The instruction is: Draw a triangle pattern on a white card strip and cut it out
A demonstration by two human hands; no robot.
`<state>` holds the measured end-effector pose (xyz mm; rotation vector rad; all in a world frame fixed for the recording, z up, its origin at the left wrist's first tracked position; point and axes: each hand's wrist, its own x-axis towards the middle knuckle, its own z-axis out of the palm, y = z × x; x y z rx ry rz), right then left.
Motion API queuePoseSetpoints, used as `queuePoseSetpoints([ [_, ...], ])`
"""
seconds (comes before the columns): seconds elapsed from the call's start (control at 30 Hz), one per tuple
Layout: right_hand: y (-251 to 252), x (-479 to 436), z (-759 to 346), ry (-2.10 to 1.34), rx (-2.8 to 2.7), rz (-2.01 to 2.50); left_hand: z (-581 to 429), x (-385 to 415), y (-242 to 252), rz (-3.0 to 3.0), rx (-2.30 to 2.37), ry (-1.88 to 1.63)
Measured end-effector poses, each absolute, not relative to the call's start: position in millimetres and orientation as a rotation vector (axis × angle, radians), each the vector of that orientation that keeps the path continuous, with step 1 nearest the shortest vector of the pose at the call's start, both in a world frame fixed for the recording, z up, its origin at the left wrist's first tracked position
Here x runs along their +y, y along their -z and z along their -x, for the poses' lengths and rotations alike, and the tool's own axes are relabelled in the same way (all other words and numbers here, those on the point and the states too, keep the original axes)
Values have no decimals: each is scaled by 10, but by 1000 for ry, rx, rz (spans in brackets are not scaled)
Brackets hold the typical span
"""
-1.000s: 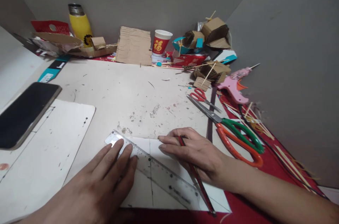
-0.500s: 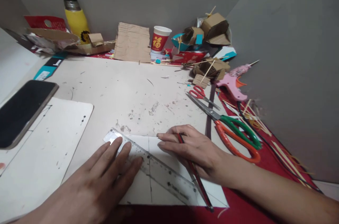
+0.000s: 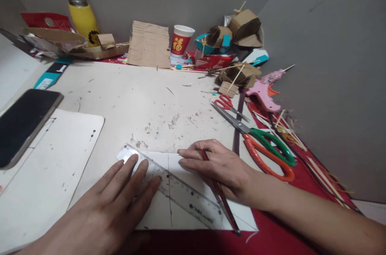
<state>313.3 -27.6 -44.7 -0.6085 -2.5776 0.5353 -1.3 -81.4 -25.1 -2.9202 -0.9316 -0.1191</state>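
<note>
While the outspread left hand (image 3: pixel 113 202) presses a ruler (image 3: pixel 182 195) onto white card (image 3: pixel 157 216), the right hand (image 3: pixel 227 170) grips a writing tool (image 3: pixel 221 195); alignment seems underway, calling next for steadiness.

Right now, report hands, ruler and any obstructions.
Left hand on ruler. Right hand holding red-and-black pen. Ruler slanted across marked white sheet. Large scissors nearby, clear of ruler.

Grey walls (image 3: pixel 334 66) meet in a corner behind a red-covered tabletop (image 3: pixel 280 233); the light is soft and dim.
</note>
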Motion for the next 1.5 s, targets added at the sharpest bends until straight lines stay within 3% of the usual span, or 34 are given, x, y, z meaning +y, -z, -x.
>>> queuePoseSetpoints([
  [0.27, 391, -285, -3097, -501, -2615, 627, -28, -840, 508, 2852, -1029, 342],
  [0.47, 130, -296, -3117, -593, -2514, 738, -36, -824, 503, 2764, -930, 297],
  [0.67, -178, -327, -2759, -1038, -2180, 866, -36, -809, 408, 2771, -870, 147],
  [0.8, -30, -208, -2335, -1542, -1739, 1224, -78, -827, 490, 2782, -976, 294],
  [0.9, 161, -125, -2156, -1728, -1437, 1259, -101, -841, 531, 2788, -1033, 375],
  [1.5, 347, -109, -2077, -1696, -1431, 1126, -58, -856, 495, 2797, -928, 246],
])
